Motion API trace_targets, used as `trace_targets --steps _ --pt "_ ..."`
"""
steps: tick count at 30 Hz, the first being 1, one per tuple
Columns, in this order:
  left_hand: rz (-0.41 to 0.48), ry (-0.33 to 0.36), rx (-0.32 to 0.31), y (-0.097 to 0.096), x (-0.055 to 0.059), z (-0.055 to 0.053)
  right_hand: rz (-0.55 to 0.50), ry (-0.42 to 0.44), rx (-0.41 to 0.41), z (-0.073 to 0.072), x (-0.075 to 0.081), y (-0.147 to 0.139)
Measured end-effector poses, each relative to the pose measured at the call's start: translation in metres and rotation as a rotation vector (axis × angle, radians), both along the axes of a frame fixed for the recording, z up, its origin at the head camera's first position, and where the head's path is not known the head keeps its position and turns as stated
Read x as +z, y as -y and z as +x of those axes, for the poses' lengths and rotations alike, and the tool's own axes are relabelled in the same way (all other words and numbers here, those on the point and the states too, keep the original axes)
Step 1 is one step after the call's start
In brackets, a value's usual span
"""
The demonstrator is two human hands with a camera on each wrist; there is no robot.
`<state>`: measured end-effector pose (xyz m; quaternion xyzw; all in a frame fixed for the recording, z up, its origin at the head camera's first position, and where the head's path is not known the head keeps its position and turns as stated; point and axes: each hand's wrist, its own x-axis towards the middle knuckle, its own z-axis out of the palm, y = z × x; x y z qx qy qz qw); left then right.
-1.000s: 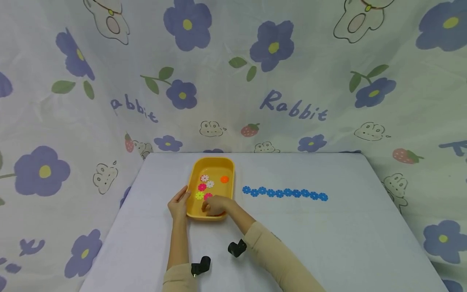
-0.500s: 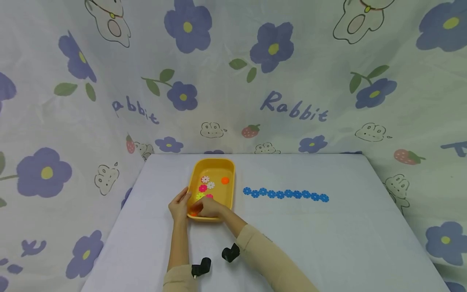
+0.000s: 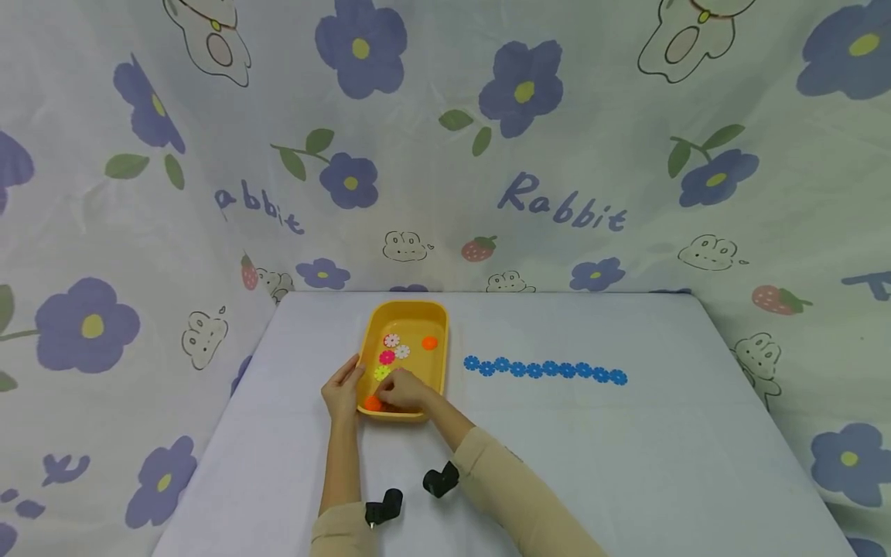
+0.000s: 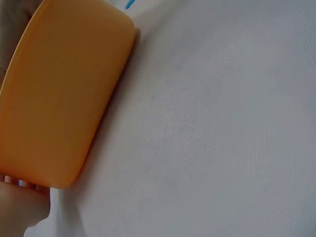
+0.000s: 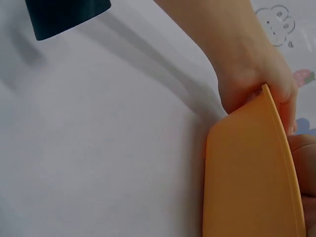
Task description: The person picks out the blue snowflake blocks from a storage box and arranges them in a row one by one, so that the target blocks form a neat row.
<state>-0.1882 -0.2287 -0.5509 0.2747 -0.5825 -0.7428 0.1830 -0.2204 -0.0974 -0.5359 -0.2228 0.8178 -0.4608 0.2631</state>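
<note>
A yellow tray (image 3: 421, 362) lies on the white table with small flower-shaped plastic pieces in it. My left hand (image 3: 341, 393) holds the tray's left side at the rim, as the left wrist view also shows beside the tray wall (image 4: 64, 98). Inside the near end, my right hand (image 3: 404, 389) reaches down with bent fingers. Right beside its fingertips is an orange piece (image 3: 373, 403); whether they pinch anything is hidden. Farther up the tray lie a yellow-green piece (image 3: 382, 373), a pink piece (image 3: 387, 357), white pieces (image 3: 402, 352) and another orange one (image 3: 429, 343).
To the right of the tray, several blue flower pieces (image 3: 551, 368) form a long wavy row on the tablecloth (image 3: 592, 449). A patterned fabric backdrop (image 3: 445, 178) rises behind and at both sides. Black wrist cameras (image 3: 441, 480) project from the sleeves.
My right hand has moved left inside the tray, then slightly up and away from the near-left corner. The orange piece there shows more fully now. My left hand has stayed on the rim.
</note>
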Motion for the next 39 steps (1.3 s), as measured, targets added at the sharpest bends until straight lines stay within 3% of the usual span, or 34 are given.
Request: trace_targets --steps 4,7,13,16,23,28,31,36,39 --pt "0.003 -0.012 0.007 0.0 -0.001 0.0 -0.202 0.146 -0.234 -0.004 -0.003 -0.001" --pt "-0.003 -0.015 0.01 0.0 -0.001 -0.001 -0.342 0.221 -0.366 -0.007 -0.004 -0.001" --pt "-0.006 -0.008 0.012 0.0 -0.002 -0.003 -0.459 0.245 -0.463 -0.011 -0.004 -0.002" --pt "-0.007 -0.005 0.019 0.0 -0.003 -0.003 -0.421 0.193 -0.481 -0.011 -0.004 -0.002" --pt "-0.015 0.013 0.016 0.0 -0.003 -0.002 -0.071 0.001 -0.56 -0.008 -0.001 -0.003" --pt "-0.01 0.005 0.021 0.001 -0.003 -0.001 0.016 -0.057 -0.673 -0.007 0.001 -0.001" --pt "-0.013 0.007 0.017 0.001 -0.003 -0.001 0.111 -0.093 -0.607 -0.004 0.001 -0.001" --pt "0.003 -0.012 0.01 -0.001 -0.003 0.001 0.487 -0.248 -0.288 0.006 0.006 -0.001" --pt "0.017 -0.031 0.017 -0.002 -0.004 0.001 0.699 -0.341 -0.143 0.009 0.01 -0.002"
